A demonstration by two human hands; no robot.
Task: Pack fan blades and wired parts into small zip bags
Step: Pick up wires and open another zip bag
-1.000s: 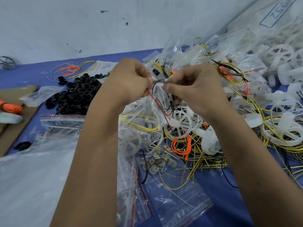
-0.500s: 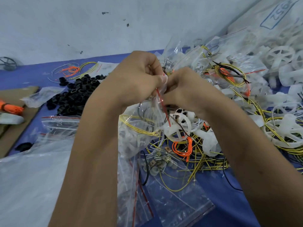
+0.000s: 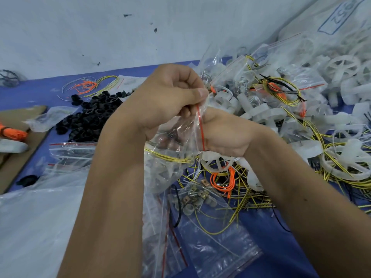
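A pile of black rings [image 3: 94, 115] lies on the blue surface [image 3: 281, 237] at the left. In the middle, the left hand [image 3: 170, 101] pinches the top of a small zip bag [image 3: 176, 145] with a red strip. The bag hangs between both hands, with yellow wires inside. The right hand [image 3: 226, 135] grips the bag's other edge. White fan blades [image 3: 341, 67] and more yellow wires pile up on the right.
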